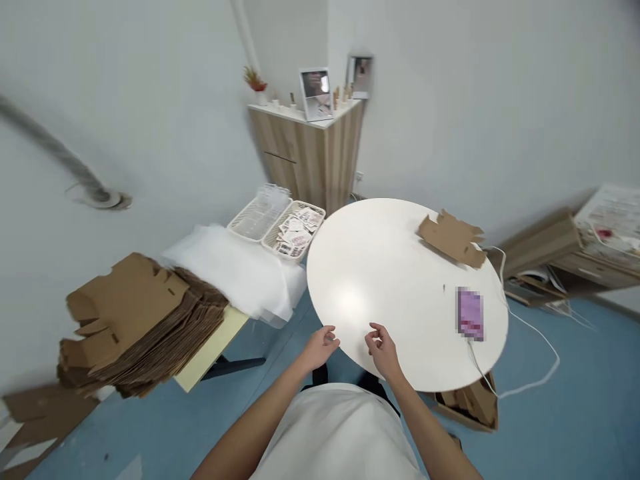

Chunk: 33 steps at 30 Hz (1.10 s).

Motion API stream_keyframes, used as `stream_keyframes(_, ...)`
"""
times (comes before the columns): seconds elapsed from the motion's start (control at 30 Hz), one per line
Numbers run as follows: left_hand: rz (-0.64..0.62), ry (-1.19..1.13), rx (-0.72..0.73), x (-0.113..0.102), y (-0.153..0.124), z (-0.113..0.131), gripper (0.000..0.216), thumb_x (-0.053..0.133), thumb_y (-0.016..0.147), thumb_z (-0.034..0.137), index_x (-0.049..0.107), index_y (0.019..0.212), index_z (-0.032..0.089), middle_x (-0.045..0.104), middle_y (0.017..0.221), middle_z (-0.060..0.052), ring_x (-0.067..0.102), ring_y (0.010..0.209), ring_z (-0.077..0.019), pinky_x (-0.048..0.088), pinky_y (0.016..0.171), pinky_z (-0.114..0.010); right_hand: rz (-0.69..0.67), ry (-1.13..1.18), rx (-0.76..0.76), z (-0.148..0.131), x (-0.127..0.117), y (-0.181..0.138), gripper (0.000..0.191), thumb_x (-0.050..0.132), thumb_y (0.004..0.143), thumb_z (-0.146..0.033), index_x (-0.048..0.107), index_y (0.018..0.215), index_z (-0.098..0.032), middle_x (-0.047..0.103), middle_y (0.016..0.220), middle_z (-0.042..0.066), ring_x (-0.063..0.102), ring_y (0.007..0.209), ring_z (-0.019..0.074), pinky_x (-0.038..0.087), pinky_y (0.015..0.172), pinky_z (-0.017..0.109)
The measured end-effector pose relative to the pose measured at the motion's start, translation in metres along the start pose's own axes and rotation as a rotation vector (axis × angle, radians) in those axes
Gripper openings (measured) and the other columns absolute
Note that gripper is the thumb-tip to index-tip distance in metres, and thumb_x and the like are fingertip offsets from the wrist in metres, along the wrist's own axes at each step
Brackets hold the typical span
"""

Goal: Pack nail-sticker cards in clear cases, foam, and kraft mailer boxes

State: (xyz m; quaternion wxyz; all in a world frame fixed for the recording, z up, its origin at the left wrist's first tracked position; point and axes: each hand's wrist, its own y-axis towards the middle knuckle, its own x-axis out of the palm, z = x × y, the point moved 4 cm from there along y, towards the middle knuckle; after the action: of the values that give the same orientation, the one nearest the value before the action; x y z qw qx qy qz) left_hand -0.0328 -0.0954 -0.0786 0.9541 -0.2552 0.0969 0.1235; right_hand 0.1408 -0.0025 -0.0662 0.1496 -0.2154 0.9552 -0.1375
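Note:
My left hand (321, 347) hovers at the near left edge of the round white table (380, 267), its fingers loosely bent and holding nothing. Across a small gap, my right hand (384, 348) is over the table's near edge, thumb and fingers slightly curled and apart, also without anything in it. Farther off on the tabletop lies an unfolded brown cardboard box blank (453, 239). A purple item (471, 313), blurred into blocks, rests near the right side, with a tiny dark object (444, 287) beside it.
To the left, a pale yellow table (210, 350) bears a stack of flat cardboard boxes (145, 320), white foam sheets (240, 270) and two baskets, one with printed cards (299, 230). A white cable (537, 383) hangs off the right edge. Below stands a cardboard carton (475, 403).

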Motion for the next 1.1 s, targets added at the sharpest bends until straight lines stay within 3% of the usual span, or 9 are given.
stream_keyframes(0.1,0.119,-0.034,-0.02,-0.029,-0.003,-0.012,0.05,0.055,0.07,0.039,0.05,0.112,0.012,0.058,0.105,-0.013,0.058,0.087,-0.0199,0.045,0.076,-0.031,-0.117,-0.022,0.011,-0.022,0.035,0.017,0.046,0.051,0.067,-0.043,0.047,0.108,-0.023,0.053,0.086,0.002,0.05,0.049,0.0092,0.041,0.036,0.022)
stream_keyframes(0.2,0.195,-0.073,-0.064,-0.044,-0.002,-0.021,0.051,0.056,0.069,0.039,0.05,0.112,0.012,0.058,0.105,-0.013,0.058,0.088,-0.0199,0.044,0.077,-0.031,-0.23,-0.01,0.029,-0.034,0.056,0.031,0.046,0.051,0.066,-0.042,0.046,0.109,-0.024,0.053,0.089,0.001,0.053,0.052,0.0102,0.042,0.035,0.022)
stream_keyframes(0.43,0.177,-0.017,-0.23,-0.068,0.003,-0.026,0.06,0.057,0.065,0.046,0.049,0.115,0.014,0.057,0.109,-0.013,0.058,0.089,-0.0216,0.045,0.073,-0.03,-0.407,-0.015,0.043,-0.032,0.073,0.065,0.029,0.052,0.067,-0.037,0.054,0.092,-0.022,0.055,0.079,0.001,0.055,0.057,0.0127,0.046,0.043,0.025)
stream_keyframes(0.63,0.233,0.003,-0.238,-0.103,0.01,-0.008,0.062,0.055,0.067,0.05,0.047,0.117,0.014,0.055,0.112,-0.013,0.056,0.094,-0.0217,0.044,0.076,-0.03,-0.436,-0.028,-0.019,-0.036,0.087,0.092,0.023,0.053,0.067,-0.035,0.058,0.086,-0.022,0.059,0.072,0.001,0.056,0.057,0.0139,0.046,0.059,0.031)
stream_keyframes(0.9,0.385,-0.023,-0.067,-0.167,0.062,0.022,0.047,0.056,0.072,0.037,0.05,0.113,0.016,0.057,0.105,-0.01,0.058,0.085,-0.0172,0.047,0.075,-0.03,-0.474,-0.077,-0.049,-0.075,0.139,0.141,0.028,0.052,0.069,-0.036,0.057,0.091,-0.019,0.06,0.076,0.001,0.056,0.06,0.013,0.045,0.063,0.03)
stream_keyframes(1.1,0.396,-0.072,0.044,-0.214,0.118,0.03,0.038,0.057,0.071,0.034,0.054,0.106,0.02,0.055,0.113,-0.008,0.057,0.091,-0.0175,0.047,0.075,-0.029,-0.398,-0.148,-0.107,-0.114,0.184,0.181,0.026,0.052,0.069,-0.032,0.058,0.092,-0.02,0.062,0.083,0.003,0.057,0.072,0.0149,0.046,0.069,0.031)
